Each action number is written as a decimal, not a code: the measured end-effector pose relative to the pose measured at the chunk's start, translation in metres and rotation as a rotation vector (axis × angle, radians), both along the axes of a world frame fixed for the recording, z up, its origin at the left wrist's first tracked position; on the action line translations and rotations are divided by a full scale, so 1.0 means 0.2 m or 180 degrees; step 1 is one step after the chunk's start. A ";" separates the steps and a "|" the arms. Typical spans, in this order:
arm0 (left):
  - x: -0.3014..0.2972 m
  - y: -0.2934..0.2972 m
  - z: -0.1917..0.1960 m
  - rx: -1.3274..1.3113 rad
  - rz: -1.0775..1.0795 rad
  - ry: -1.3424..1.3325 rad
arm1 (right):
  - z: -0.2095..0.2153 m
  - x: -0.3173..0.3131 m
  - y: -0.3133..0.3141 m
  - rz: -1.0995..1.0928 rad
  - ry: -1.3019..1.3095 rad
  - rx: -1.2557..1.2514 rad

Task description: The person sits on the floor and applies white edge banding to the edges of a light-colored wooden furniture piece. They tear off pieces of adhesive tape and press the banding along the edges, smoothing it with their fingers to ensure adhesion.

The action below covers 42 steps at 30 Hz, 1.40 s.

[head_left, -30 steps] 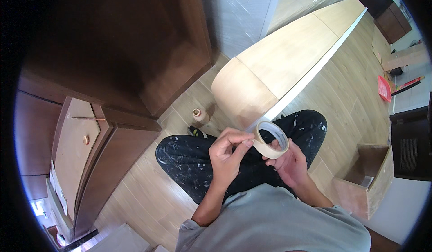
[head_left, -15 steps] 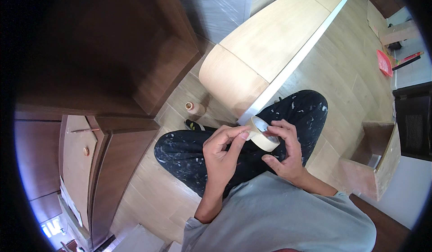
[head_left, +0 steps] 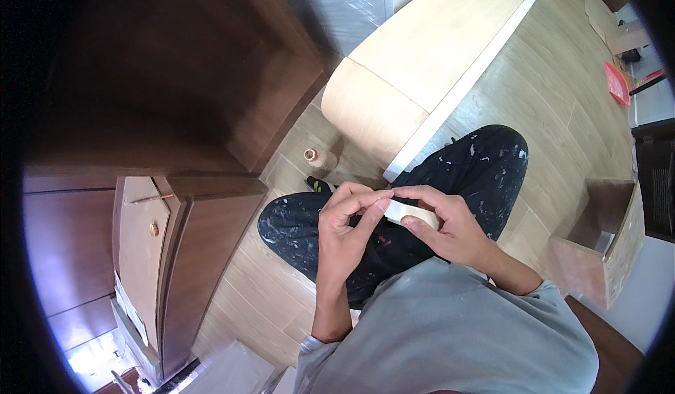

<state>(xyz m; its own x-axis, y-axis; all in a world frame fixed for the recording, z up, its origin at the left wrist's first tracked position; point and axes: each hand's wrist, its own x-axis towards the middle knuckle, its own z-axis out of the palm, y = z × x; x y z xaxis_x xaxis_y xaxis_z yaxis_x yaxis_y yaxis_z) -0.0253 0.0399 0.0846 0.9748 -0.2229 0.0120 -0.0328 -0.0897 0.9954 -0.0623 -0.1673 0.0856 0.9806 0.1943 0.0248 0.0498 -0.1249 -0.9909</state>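
Observation:
A roll of cream masking tape (head_left: 410, 214) is held above my lap, seen almost edge-on. My right hand (head_left: 455, 231) grips it, with the thumb on the near side and the fingers along the far side. My left hand (head_left: 344, 225) pinches at the roll's left edge, thumb against forefinger, where the tape's end seems to be. Both hands' fingertips nearly meet there. Below them are my crossed legs in dark, paint-spotted trousers (head_left: 292, 229).
A pale wooden panel unit (head_left: 422, 49) with a rounded end and white edge lies ahead. A small pinkish bottle-shaped thing (head_left: 323, 160) stands on the floor near my left knee. Brown cabinets (head_left: 211, 253) flank the left. An open wooden box (head_left: 587, 267) and red dustpan (head_left: 617, 84) lie right.
The roll has turned from showing its open ring to lying nearly edge-on. My right fingers have moved left along it, toward my left fingertips. The view has shifted slightly.

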 end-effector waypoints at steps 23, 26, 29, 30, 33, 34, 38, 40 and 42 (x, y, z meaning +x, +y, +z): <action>-0.01 0.01 -0.05 0.0221 0.0140 -0.0059 | -0.14 0.10 0.09 -0.0255 -0.0433 -0.0056; -0.01 0.00 -0.05 0.0243 0.0175 -0.0004 | -0.13 0.10 0.08 -0.0272 -0.0363 -0.0172; -0.02 -0.02 -0.05 0.0357 0.0247 -0.0157 | -0.12 0.10 0.07 -0.0314 -0.0432 -0.0429; -0.02 -0.03 -0.05 0.0416 0.0296 -0.0153 | -0.12 0.10 0.07 -0.0337 -0.0541 -0.0551; -0.03 -0.07 -0.06 0.0680 0.0452 -0.0168 | -0.12 0.11 0.07 -0.0409 -0.0797 -0.0668; -0.04 -0.08 -0.07 0.0616 0.0507 -0.0134 | -0.12 0.11 0.07 -0.0428 -0.0843 -0.0654; -0.06 -0.10 -0.12 0.0472 0.0694 0.0049 | -0.15 0.11 0.10 -0.0559 -0.1275 -0.0859; -0.07 -0.11 -0.15 0.0409 0.0775 0.0132 | -0.17 0.11 0.11 -0.0607 -0.1438 -0.1039; -0.07 -0.12 -0.19 0.0291 0.0863 0.0168 | -0.19 0.10 0.13 -0.0710 -0.1417 -0.1085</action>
<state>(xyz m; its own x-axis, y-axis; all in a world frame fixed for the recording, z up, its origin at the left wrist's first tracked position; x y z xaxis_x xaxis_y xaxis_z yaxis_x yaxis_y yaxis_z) -0.0390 0.0160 0.0460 0.9977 0.0480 -0.0485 0.0563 -0.1775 0.9825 -0.0420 -0.1418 0.0483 0.9083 0.0544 0.4147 0.3867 -0.4870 -0.7831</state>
